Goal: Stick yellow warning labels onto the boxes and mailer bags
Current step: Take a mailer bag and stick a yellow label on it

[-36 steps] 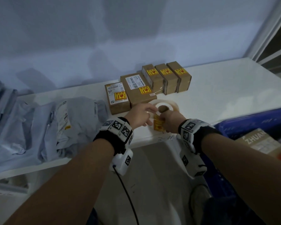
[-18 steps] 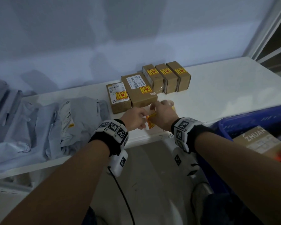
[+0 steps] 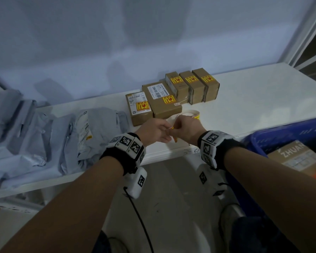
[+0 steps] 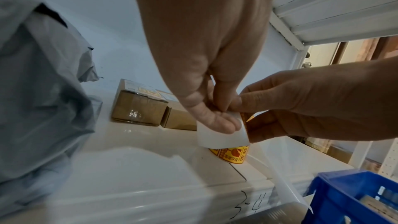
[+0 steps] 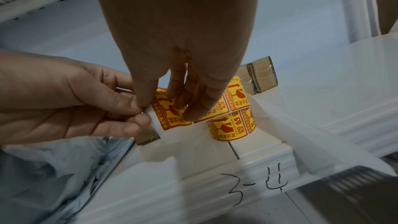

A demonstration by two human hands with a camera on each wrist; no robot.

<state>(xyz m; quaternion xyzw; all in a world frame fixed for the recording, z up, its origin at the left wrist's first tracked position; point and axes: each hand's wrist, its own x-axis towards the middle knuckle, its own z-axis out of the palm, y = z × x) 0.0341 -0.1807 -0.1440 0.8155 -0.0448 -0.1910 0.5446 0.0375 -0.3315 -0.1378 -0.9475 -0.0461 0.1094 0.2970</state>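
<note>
My left hand (image 3: 153, 131) pinches the white backing strip (image 4: 219, 135) that comes off the yellow label roll (image 3: 192, 114). My right hand (image 3: 184, 127) pinches the edge of a yellow warning label (image 5: 170, 113) on that strip, thumb against my left fingertips. Both hands hang just above the table's front edge. The roll (image 5: 232, 129) sits on the table right behind them. Several cardboard boxes (image 3: 162, 101) behind the roll each carry a yellow label. Grey mailer bags (image 3: 91, 136) lie in a heap to the left.
A blue crate (image 3: 281, 136) with a brown carton (image 3: 295, 156) in it stands at the right, below the table edge. A loose tail of translucent backing (image 5: 312, 142) hangs over the white table's front edge (image 3: 171, 154). The wall rises behind the boxes.
Both hands have come together in front of the roll, a little to the left. The strip is now pulled out from the roll and held between them.
</note>
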